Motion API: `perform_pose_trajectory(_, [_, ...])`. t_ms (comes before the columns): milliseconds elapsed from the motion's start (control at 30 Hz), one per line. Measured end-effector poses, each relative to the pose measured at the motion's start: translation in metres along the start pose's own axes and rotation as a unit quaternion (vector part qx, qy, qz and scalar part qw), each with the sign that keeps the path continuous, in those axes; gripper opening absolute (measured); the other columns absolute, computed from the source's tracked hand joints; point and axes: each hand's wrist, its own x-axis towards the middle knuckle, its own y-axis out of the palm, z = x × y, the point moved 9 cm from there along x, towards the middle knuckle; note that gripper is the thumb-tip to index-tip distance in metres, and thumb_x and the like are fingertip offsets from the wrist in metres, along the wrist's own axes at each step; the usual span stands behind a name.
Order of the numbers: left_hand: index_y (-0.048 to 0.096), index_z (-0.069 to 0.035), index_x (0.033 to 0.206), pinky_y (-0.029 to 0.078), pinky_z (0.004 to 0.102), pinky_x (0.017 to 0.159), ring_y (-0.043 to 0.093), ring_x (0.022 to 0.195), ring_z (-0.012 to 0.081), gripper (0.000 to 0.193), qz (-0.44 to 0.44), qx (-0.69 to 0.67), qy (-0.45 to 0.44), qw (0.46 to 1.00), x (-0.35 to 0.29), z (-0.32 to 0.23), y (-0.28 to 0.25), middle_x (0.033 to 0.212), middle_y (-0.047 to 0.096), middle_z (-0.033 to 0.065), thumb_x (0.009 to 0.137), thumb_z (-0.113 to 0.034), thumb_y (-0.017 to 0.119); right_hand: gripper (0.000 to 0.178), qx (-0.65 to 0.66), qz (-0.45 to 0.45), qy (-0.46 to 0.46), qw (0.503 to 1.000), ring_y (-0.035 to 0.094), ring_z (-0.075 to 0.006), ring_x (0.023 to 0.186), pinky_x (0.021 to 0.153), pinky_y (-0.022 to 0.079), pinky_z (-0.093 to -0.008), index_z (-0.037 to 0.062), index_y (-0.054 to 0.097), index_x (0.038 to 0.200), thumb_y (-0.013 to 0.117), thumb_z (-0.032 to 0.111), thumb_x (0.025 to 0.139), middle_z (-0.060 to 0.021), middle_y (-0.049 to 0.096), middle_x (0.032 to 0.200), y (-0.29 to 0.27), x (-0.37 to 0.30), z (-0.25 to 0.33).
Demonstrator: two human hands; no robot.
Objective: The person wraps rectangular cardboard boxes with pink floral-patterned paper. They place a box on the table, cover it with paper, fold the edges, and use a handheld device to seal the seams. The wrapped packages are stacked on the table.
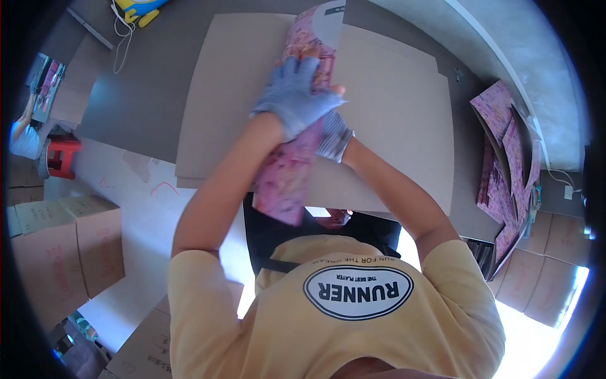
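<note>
A long pink floral printed cardboard piece [287, 180] lies lengthwise over a stack of plain cardboard sheets [394, 120], its near end reaching past their front edge. At its far end shows a pale rounded patch. My left hand [295, 95], in a blue-grey fingerless glove, lies across the upper part of the piece with fingers stretched forward and the thumb out to the right. Close under it, my right hand [336, 136] in a striped glove is at the piece's right edge. Its fingers are hidden by the left hand and the piece.
More pink floral pieces [505, 151] are piled on the grey table [136, 107] at the right. Cartons [66, 252] stand at the left, others [536, 271] at the right. A red stool [63, 155] and another person [25, 139] are at the far left.
</note>
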Motion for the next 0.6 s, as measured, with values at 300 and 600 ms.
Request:
perform_pose_trajectory(300, [0.034,-0.022,0.143,0.020,0.0672,0.098,0.022,0.135,0.0392,0.080,0.002,0.142,-0.068,0.988,0.000,-0.024,0.042,0.145,0.030,0.0167,0.076,-0.061,0.054,0.057,0.226,-0.142,0.011,0.964,0.048,-0.0309,0.121,0.107,0.036,-0.0439,0.0032,0.039,0.133,0.032,0.048,0.097,-0.0168,0.049,0.130,-0.062,-0.002,0.038])
perform_pose_trajectory(600, [0.034,-0.018,0.144,0.012,0.0681,0.102,0.012,0.140,0.0398,0.081,-0.008,0.218,-0.014,0.976,-0.012,-0.011,0.070,0.150,0.023,0.0179,0.078,-0.059,0.055,0.036,-0.144,-0.166,0.121,0.968,0.067,-0.0218,0.088,0.073,0.058,-0.0335,-0.0013,0.053,0.115,0.061,0.020,0.087,-0.0118,0.065,0.103,-0.138,0.022,0.057])
